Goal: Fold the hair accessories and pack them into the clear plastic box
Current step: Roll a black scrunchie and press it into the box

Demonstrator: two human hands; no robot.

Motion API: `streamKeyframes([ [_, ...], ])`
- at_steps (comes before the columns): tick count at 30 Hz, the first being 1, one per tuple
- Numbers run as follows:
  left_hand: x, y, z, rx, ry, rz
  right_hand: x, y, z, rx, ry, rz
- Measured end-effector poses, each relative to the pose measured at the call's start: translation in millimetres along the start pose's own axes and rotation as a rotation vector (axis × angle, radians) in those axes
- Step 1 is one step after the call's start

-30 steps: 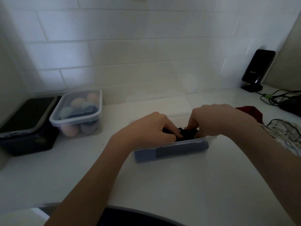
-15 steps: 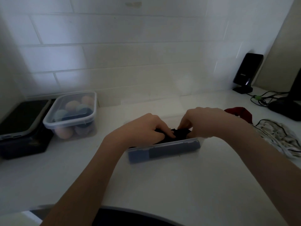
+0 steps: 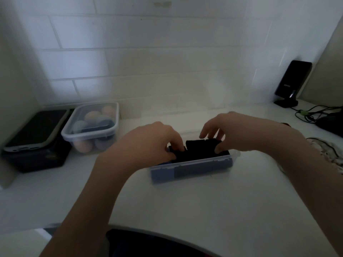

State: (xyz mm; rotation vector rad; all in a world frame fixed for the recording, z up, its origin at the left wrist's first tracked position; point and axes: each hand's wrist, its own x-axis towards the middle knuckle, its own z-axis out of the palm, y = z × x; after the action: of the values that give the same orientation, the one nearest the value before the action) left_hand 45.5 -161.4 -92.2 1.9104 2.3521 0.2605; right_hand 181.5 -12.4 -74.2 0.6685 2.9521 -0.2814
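A clear plastic box (image 3: pixel 191 169) lies on the white counter in front of me, with a blue folded accessory (image 3: pixel 162 173) showing through its near wall. A black folded hair accessory (image 3: pixel 201 149) sits in the top of the box. My left hand (image 3: pixel 148 143) pinches its left end, fingers curled down into the box. My right hand (image 3: pixel 233 132) holds its right end with thumb and fingertips, the other fingers spread above it. The box's far side is hidden by my hands.
At the back left stands a lidded clear tub (image 3: pixel 91 127) of coloured sponges, beside a dark container (image 3: pixel 35 141). A patterned cloth (image 3: pixel 326 154) lies at the right edge. A black device on a stand (image 3: pixel 291 84) and cables (image 3: pixel 315 114) are at the back right.
My hands have spread slightly apart, uncovering more of the black accessory. My right fingers have lifted and opened. The view has shifted a little, hiding the red cloth behind my right forearm.
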Motion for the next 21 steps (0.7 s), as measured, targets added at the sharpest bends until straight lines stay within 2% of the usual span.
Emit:
streamKeyframes([
  [4, 2.9, 1.5, 4.1, -0.012, -0.114, -0.057, -1.5, -1.4, 4.1, -0.043, -0.141, -0.026],
  [9, 13.2, 3.3, 5.1, 0.034, -0.177, -0.077, 6.7, -7.8, 3.9, -0.076, -0.218, -0.052],
  [14, 18.5, 5.2, 9.7, 0.108, -0.143, -0.085, 17.0, -12.4, 15.4, -0.161, -0.175, -0.050],
  [21, 24.2, 6.3, 16.1, 0.142, -0.113, -0.047, 22.6, -8.8, 13.4, -0.161, -0.232, -0.051],
])
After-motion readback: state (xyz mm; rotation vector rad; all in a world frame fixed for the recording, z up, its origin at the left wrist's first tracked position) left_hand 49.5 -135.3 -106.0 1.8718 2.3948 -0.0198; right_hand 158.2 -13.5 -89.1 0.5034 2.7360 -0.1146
